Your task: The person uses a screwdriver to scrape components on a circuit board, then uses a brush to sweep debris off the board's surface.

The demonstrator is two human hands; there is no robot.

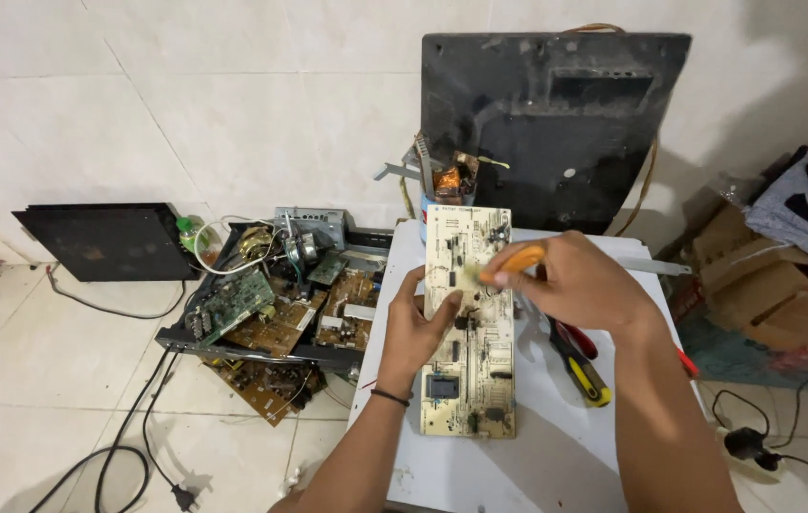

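Your left hand (415, 328) grips the circuit board (468, 323) edge, your right hand (575, 280) clasps an orange-handled tool (512, 261) against it, parts remaining mounted.

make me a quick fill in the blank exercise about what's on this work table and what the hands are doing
1. The left hand steadies a long beige ____ lying on the white table.
2. The right hand holds a tool with an ____ handle over the board.
3. Pliers with red and yellow grips lie on the table to the ____ of the board.

Missing words: circuit board; orange; right
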